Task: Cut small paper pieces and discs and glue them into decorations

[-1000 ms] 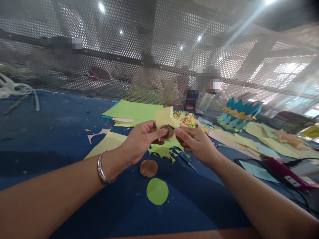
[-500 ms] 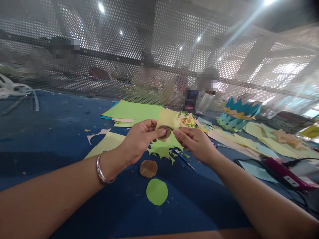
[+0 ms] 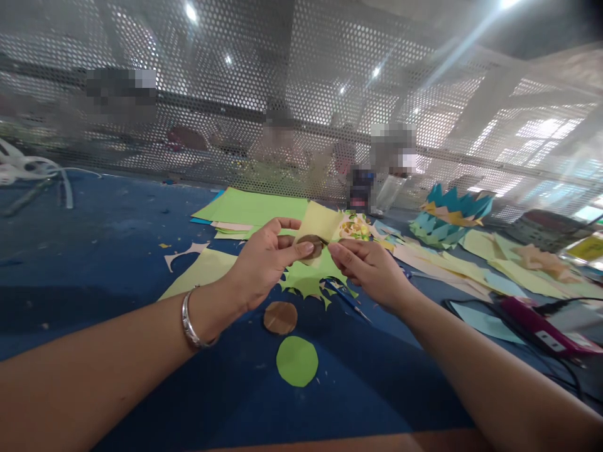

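Note:
My left hand pinches a pale yellow sheet of paper, its thumb pressing a brown round disc flat against the sheet. At the right side of the disc, my right hand is closed, thumb against fingers. A thin dark tip shows at its fingertips, but I cannot make out what it belongs to. Below the hands, a brown paper circle and a light green paper circle lie on the blue tabletop. Under the held sheet rests a green offcut with jagged edges.
A blue pen-like tool lies beside the offcut. Green sheets are stacked behind. At the right are paper strips, a blue zigzag-edged paper ring and a magenta power strip with cables. White scissors-like handles sit far left.
The yellow sheet and disc have turned slightly clockwise, top edge leaning right. My left fingers have lifted a little; my right hand has barely moved.

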The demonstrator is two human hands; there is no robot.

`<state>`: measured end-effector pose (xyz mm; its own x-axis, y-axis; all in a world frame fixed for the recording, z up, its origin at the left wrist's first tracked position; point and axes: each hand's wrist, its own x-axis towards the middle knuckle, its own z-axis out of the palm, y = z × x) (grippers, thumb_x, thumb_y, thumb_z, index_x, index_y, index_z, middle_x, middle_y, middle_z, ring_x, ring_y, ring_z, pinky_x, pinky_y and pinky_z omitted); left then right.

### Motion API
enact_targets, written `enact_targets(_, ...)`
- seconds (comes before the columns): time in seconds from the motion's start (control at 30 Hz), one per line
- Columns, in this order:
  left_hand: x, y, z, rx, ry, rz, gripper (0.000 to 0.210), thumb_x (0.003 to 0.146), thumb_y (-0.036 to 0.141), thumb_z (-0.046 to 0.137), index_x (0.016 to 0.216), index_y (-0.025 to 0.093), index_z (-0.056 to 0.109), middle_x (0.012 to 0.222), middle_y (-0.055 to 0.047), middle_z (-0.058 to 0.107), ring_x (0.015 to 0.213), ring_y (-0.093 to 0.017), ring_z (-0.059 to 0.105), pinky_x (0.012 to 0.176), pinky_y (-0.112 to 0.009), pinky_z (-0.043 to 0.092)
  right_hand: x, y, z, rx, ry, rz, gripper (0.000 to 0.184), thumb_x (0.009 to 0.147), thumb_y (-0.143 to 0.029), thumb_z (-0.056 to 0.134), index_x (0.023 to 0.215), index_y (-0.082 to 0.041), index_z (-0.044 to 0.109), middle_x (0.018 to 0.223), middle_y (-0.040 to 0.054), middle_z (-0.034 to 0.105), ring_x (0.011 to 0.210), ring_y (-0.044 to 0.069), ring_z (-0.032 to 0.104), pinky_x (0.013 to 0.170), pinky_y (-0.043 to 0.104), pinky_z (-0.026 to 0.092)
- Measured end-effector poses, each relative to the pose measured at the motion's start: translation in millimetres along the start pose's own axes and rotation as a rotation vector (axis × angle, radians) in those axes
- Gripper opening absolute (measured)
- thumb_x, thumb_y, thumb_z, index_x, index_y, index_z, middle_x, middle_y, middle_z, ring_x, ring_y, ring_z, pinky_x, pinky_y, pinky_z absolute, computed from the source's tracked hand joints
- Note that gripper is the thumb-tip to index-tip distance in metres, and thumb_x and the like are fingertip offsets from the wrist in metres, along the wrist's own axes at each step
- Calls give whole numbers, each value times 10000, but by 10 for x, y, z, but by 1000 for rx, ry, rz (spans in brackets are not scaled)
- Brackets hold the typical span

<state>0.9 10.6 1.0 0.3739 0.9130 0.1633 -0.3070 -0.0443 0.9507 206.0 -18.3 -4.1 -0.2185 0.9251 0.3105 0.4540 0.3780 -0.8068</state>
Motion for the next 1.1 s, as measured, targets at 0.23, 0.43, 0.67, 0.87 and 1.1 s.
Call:
enact_targets(0.23, -18, 25, -6, 114, -17, 87, 469, 795, 201, 824, 1162, 203, 533, 726, 29, 708, 739, -156, 693, 693, -257, 450, -15, -34, -2, -12, 1, 12, 534, 990, -623, 516, 656, -216, 420, 584, -74, 281, 484, 77, 237, 468, 265, 176)
enact_targets(0.43, -24, 31, 1, 133, -30, 106, 441, 830, 178, 775, 1178, 213, 507, 753, 33, 707, 744, -149, 696, 704, -262, 460, -13, -18, -3, -22, 1, -3, 528, 996, -616, 513, 663, -215, 426, 581, -74, 299, 480, 75, 254, 469, 264, 186)
enact_targets(0.67, -24, 28, -3, 162, -40, 131, 424, 854, 171, 745, 1193, 217, 494, 779, 26, 725, 756, -149, 703, 698, -259, 467, -8, -5, 1, -35, 1, -19, 523, 1003, -604, 508, 660, -216, 436, 576, -75, 301, 481, 79, 258, 469, 263, 200)
enact_targets(0.87, -21, 33, -10, 189, -69, 146, 435, 863, 176, 737, 1204, 221, 471, 821, 9, 734, 770, -155, 704, 721, -274, 495, -7, 8, 26, -39, 21, -7, 540, 991, -629, 511, 657, -209, 450, 605, -59, 344, 501, 82, 290, 474, 263, 213)
enact_targets(1.1, -38, 53, -19, 225, -89, 149, 451, 872, 215, 733, 1230, 225, 458, 813, 0, 727, 780, -174, 705, 735, -294, 494, -16, 7, 30, -38, 19, 3, 537, 982, -644, 513, 666, -216, 439, 607, -55, 334, 519, 94, 292, 480, 265, 213)
